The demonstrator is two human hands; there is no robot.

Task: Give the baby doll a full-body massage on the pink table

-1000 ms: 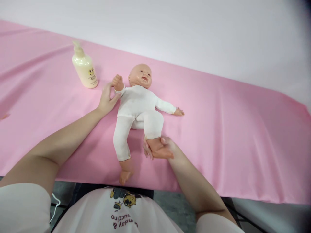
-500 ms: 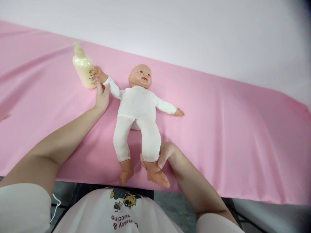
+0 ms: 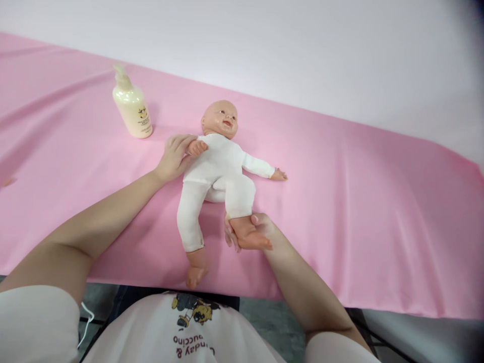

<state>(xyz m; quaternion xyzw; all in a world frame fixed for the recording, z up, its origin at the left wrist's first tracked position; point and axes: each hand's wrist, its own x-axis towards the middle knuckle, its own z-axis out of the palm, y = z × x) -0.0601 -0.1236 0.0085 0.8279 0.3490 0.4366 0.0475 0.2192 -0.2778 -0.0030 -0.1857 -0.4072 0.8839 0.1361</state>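
A baby doll (image 3: 214,159) with a white cloth body lies on its back, its head away from me. My left hand (image 3: 176,157) is closed round the doll's arm on the left side, folding it over the chest so that the small fist lies by the shoulder. Beneath the lower leg on the right side, my right hand (image 3: 244,232) grips the doll's ankle, with the thumb on one side and fingertips on the other. That leg is bent and raised. The doll's other arm stretches out sideways, and its other leg lies straight towards me.
A cream pump bottle (image 3: 134,111) stands upright to the left of the doll. Pink cloth (image 3: 340,217) covers the table, with folds at its left and right. A white wall (image 3: 302,50) rises behind. The table's front edge is close to my body.
My left hand has brought the doll's arm inward from beside the bottle to the chest. My right hand has pushed the held leg up towards the body, bending it.
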